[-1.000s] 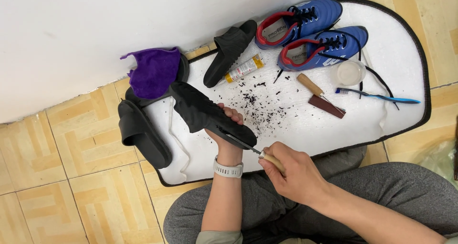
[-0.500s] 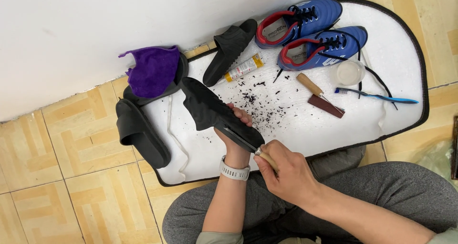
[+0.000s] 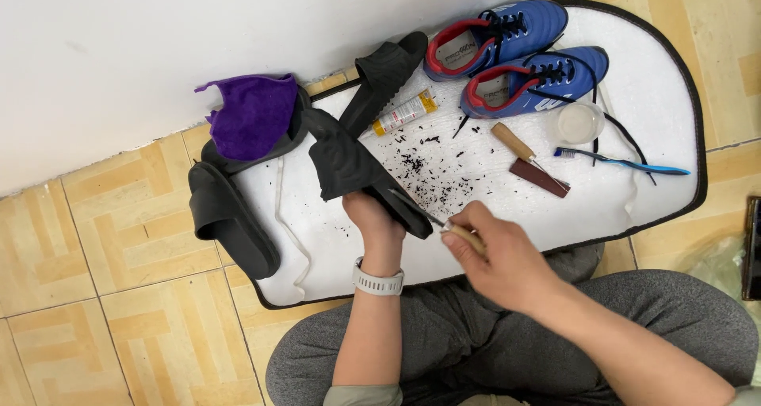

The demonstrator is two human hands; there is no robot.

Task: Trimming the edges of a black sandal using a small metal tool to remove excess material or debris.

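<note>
1. One white mat point(image 3: 634, 208) lay on the tiled floor against the wall, bearing nearly everything; it had not shifted over the last second.
2. Two blue shoes point(image 3: 523, 53) sat at its far edge, beside a black slide point(image 3: 388, 65) and a small tube point(image 3: 404, 111), all unmoved.
3. Another slide point(image 3: 230, 220) lay half off the mat's left side, with a purple cloth point(image 3: 252, 114) draped behind it.
4. The left hand point(image 3: 372, 224) was clamped around the worked slide point(image 3: 349, 164), which had tilted slightly, its heel end lower and nearer the lap than a second before.
5. The right hand point(image 3: 507, 263) was closed on a wooden-handled tool point(image 3: 456, 230), its thin blade touching the slide's edge; it had slid rightward along that edge, so the scraping seemed to be advancing.
6. Black crumbs point(image 3: 432, 172) dotted the mat, near a spare tool point(image 3: 515, 144), a brown block point(image 3: 539, 176), a clear cup point(image 3: 579, 122) and a toothbrush point(image 3: 626, 162).
</note>
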